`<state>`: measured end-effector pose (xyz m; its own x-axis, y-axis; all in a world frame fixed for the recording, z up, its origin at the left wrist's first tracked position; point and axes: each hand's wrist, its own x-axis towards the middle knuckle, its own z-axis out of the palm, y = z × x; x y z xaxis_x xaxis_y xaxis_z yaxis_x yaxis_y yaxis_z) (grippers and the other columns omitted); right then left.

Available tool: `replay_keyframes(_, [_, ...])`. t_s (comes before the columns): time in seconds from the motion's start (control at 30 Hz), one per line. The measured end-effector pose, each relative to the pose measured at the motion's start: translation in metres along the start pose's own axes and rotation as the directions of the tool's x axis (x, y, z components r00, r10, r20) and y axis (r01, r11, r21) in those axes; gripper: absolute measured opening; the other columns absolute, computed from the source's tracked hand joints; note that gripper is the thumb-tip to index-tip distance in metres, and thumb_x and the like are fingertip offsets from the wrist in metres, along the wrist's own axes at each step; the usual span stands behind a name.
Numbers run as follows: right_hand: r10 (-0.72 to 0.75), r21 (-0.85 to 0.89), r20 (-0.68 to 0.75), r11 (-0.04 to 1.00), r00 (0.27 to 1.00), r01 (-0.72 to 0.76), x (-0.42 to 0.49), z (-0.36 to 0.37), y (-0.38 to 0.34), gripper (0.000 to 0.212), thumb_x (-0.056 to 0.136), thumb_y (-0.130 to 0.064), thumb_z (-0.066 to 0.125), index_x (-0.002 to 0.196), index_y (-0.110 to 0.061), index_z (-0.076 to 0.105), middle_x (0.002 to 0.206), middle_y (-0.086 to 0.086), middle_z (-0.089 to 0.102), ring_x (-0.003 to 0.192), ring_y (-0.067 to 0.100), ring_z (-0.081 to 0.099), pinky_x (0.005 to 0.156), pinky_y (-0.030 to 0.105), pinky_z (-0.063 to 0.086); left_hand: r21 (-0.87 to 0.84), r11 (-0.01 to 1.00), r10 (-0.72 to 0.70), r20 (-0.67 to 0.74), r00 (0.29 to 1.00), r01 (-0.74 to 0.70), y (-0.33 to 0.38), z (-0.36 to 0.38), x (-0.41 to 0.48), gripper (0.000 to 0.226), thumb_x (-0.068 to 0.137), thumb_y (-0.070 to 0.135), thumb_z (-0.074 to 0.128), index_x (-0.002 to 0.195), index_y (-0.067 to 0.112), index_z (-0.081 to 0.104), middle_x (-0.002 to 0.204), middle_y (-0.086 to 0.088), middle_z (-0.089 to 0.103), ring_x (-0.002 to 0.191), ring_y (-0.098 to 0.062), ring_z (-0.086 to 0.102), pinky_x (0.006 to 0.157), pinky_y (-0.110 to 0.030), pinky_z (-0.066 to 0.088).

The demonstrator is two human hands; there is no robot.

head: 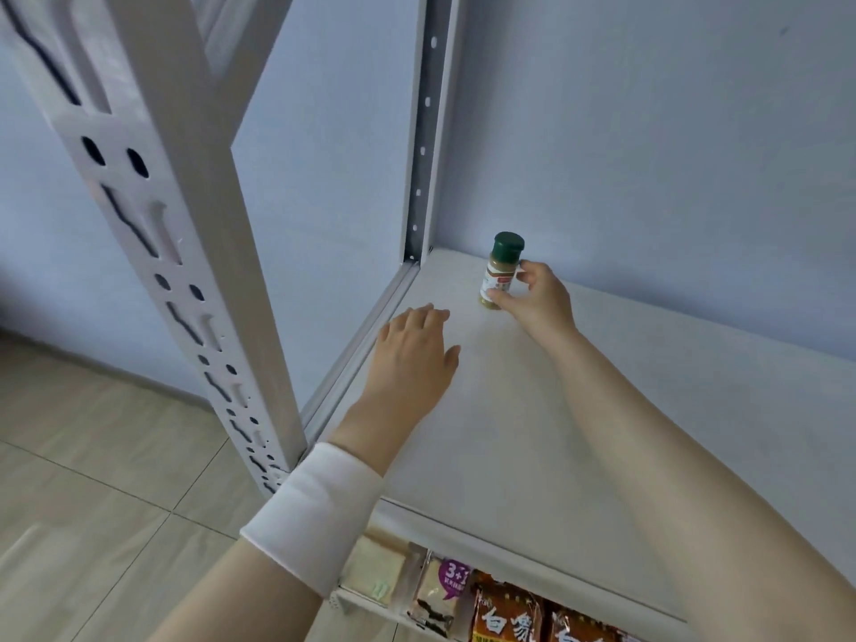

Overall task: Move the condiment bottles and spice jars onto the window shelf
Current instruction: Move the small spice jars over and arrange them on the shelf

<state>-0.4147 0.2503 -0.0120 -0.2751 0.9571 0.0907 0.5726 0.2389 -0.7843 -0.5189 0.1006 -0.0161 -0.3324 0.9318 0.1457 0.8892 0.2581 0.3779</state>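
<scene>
A small spice jar [501,273] with a green cap and tan powder stands upright on the white shelf [579,410], near its back left corner by the wall. My right hand [539,301] pinches the jar's right side between thumb and fingers. Left of the jar and apart from it, my left hand [414,352] lies flat over the shelf with straight fingers, a white band on its wrist, holding nothing.
White slotted metal uprights [185,271] frame the shelf's left side, with another post [424,145] at the back corner. The wall runs right behind the jar. Packets of food [505,611] sit on the shelf below. Tiled floor [92,479] lies to the left.
</scene>
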Motion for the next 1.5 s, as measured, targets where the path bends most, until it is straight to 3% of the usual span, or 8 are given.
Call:
replay_keyframes(0.2, [0.048, -0.002, 0.009, 0.999, 0.999, -0.048, 0.019, 0.01, 0.005, 0.065, 0.077, -0.024, 0.074, 0.133, -0.009, 0.044, 0.134, 0.004, 0.053, 0.12, 0.021, 0.05, 0.089, 0.024, 0.034, -0.022, 0.999, -0.035, -0.012, 0.999, 0.035, -0.002, 0.001, 0.012, 0.05, 0.096, 0.033, 0.042, 0.142, 0.018, 0.029, 0.15, -0.001, 0.03, 0.138, -0.02, 0.027, 0.111, -0.032, 0.019])
replay_keyframes(0.47, [0.061, -0.065, 0.008, 0.996, 0.998, -0.06, 0.03, 0.018, 0.006, 0.043, 0.078, -0.021, 0.071, 0.116, -0.006, 0.057, 0.118, 0.01, 0.063, 0.108, 0.025, 0.058, 0.079, 0.025, 0.039, -0.046, 0.995, -0.085, -0.022, 0.996, 0.084, -0.007, 0.002, 0.014, 0.05, 0.096, 0.034, 0.042, 0.142, 0.019, 0.029, 0.15, 0.0, 0.029, 0.138, -0.02, 0.026, 0.11, -0.03, 0.018])
replay_keyframes(0.8, [-0.02, 0.12, -0.005, 0.993, 1.0, 0.021, -0.023, -0.001, -0.004, 0.039, 0.075, -0.026, 0.075, 0.109, -0.01, 0.064, 0.104, 0.003, 0.068, 0.092, 0.014, 0.06, 0.082, 0.024, 0.044, -0.067, 0.992, -0.109, -0.076, 0.991, 0.104, -0.003, -0.002, -0.02, 0.048, 0.096, 0.034, 0.043, 0.141, 0.019, 0.032, 0.15, 0.001, 0.031, 0.137, -0.019, 0.029, 0.11, -0.029, 0.021])
replay_keyframes(1.07, [-0.06, 0.286, 0.035, 0.957, 0.998, 0.047, -0.095, -0.021, -0.007, 0.032, 0.076, -0.025, 0.074, 0.105, -0.014, 0.063, 0.09, -0.007, 0.065, 0.076, -0.006, 0.059, 0.059, -0.002, 0.041, -0.023, 0.992, -0.128, -0.086, 0.988, 0.127, 0.012, -0.007, -0.075, 0.049, 0.096, 0.033, 0.042, 0.142, 0.021, 0.03, 0.151, 0.003, 0.029, 0.138, -0.018, 0.027, 0.11, -0.03, 0.02])
replay_keyframes(1.37, [-0.091, 0.3, -0.016, 0.949, 0.996, 0.091, -0.208, -0.036, -0.015, 0.029, 0.077, -0.029, 0.073, 0.102, -0.023, 0.059, 0.087, -0.016, 0.061, 0.079, -0.007, 0.058, 0.064, -0.002, 0.041, -0.057, 0.998, -0.028, -0.081, 0.996, 0.023, 0.018, -0.03, -0.163, 0.049, 0.096, 0.033, 0.043, 0.142, 0.02, 0.031, 0.152, 0.002, 0.028, 0.139, -0.018, 0.026, 0.112, -0.033, 0.019])
replay_keyframes(1.5, [-0.044, 0.334, 0.001, 0.942, 0.999, 0.042, -0.265, -0.018, -0.02, 0.031, 0.075, -0.03, 0.073, 0.102, -0.024, 0.059, 0.092, -0.01, 0.064, 0.086, 0.0, 0.06, 0.074, 0.012, 0.046, -0.081, 0.997, -0.007, -0.063, 0.998, 0.002, -0.003, -0.043, -0.216, 0.047, 0.096, 0.032, 0.043, 0.14, 0.022, 0.034, 0.151, 0.004, 0.03, 0.138, -0.017, 0.027, 0.112, -0.031, 0.018])
